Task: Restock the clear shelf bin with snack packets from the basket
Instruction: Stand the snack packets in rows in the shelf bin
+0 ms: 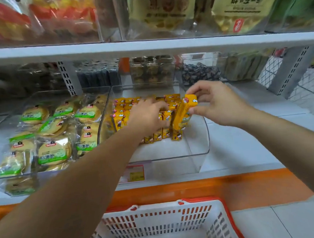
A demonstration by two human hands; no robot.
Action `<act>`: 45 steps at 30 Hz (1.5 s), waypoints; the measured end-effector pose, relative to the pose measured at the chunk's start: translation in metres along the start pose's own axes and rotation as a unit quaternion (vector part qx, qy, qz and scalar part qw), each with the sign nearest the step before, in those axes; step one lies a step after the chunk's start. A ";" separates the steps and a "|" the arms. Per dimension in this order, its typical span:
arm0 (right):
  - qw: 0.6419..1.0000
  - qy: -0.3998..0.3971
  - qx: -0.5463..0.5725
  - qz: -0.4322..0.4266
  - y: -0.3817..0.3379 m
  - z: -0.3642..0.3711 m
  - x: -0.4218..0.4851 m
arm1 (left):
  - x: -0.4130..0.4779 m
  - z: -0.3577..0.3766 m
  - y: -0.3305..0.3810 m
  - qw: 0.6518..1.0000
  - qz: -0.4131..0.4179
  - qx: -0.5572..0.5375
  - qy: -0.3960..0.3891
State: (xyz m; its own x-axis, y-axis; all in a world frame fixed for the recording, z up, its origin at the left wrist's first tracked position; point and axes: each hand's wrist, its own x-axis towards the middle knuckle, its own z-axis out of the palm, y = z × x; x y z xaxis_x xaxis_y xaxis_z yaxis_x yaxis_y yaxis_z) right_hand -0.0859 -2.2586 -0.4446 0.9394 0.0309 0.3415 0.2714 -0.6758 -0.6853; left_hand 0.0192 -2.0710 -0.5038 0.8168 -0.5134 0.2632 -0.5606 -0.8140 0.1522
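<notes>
A clear shelf bin (199, 145) sits on the middle shelf, its rear half filled with rows of small yellow snack packets (123, 109). My left hand (147, 115) lies on top of those rows with its fingers spread over them. My right hand (219, 104) pinches one yellow snack packet (181, 115) by its top end and holds it upright at the right end of the rows, inside the bin. The white basket (176, 218) with a red rim stands on the floor below; the part of its inside that shows holds no packets.
A second clear bin (100, 103) of green-labelled round biscuit packs stands to the left, touching the first. White shelf surface (245, 147) lies to the right. An upper shelf (148, 45) with large bags overhangs. Jars and dark packets stand behind. An orange shelf edge (211, 190) runs above the basket.
</notes>
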 end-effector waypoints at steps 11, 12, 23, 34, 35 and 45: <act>0.979 -0.075 -0.189 -0.012 0.015 0.026 0.055 | 0.001 0.018 -0.017 0.990 -0.057 -0.107 0.075; 0.974 -0.075 -0.215 -0.016 0.014 0.026 0.056 | 0.001 0.019 -0.017 0.989 -0.060 -0.109 0.077; 0.885 -0.165 -0.434 0.035 0.015 0.048 0.076 | -0.002 0.020 -0.013 0.989 -0.064 -0.101 0.083; 0.983 0.045 -0.171 0.042 0.027 0.006 -0.009 | 0.020 0.015 0.027 0.996 0.086 0.001 0.033; 0.991 0.028 -0.121 0.050 0.029 0.006 -0.020 | 0.025 0.017 0.032 0.996 0.091 0.016 0.009; 0.994 -0.086 -0.066 0.025 0.043 0.025 -0.051 | 0.037 0.047 0.034 0.986 0.095 0.138 0.006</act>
State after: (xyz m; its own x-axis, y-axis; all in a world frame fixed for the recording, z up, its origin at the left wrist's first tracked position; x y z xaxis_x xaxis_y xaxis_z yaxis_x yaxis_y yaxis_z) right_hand -0.1171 -2.2711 -0.5078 0.9759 0.1123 0.1869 0.2043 -0.7705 -0.6038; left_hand 0.0366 -2.1304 -0.5334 0.6976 -0.6625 0.2729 -0.6443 -0.7466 -0.1654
